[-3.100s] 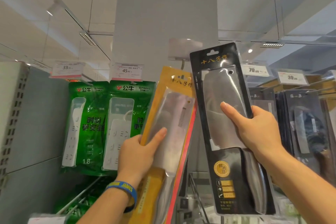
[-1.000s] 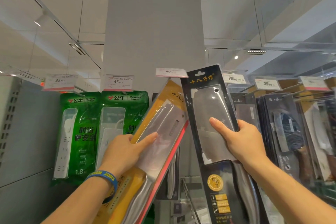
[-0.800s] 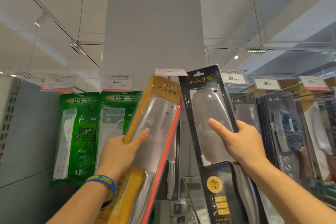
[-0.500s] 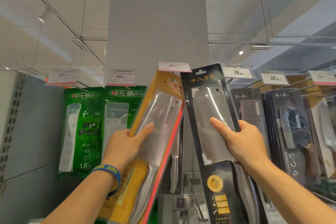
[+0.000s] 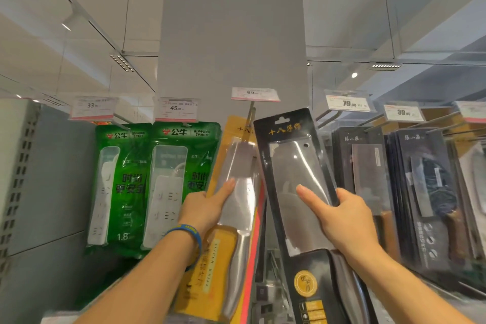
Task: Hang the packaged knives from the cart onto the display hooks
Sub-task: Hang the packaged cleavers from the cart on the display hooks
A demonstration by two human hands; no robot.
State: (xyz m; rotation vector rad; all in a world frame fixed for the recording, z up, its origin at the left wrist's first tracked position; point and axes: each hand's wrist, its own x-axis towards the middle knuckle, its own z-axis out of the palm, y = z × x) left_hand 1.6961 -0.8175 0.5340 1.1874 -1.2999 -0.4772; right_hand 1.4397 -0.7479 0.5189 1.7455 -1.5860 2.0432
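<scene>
Gripping a yellow-carded, clear-blistered cleaver package [image 5: 231, 208] in the left hand [image 5: 203, 209], thumb pressing on its front, its top reaching up at the metal display hook [image 5: 249, 116] under the 89 price tag [image 5: 254, 94]. Clasping a black-carded cleaver package [image 5: 297, 192] in the right hand [image 5: 344, 218], holding it upright just beside the yellow one, in front of the hanging dark knife packs [image 5: 368, 171].

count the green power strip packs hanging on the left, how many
2. One green power strip pack hangs under the 33 price tag; the second hangs right of it under the 45.90 tag, beside the yellow knife pack. More may hang hidden behind them.
</scene>
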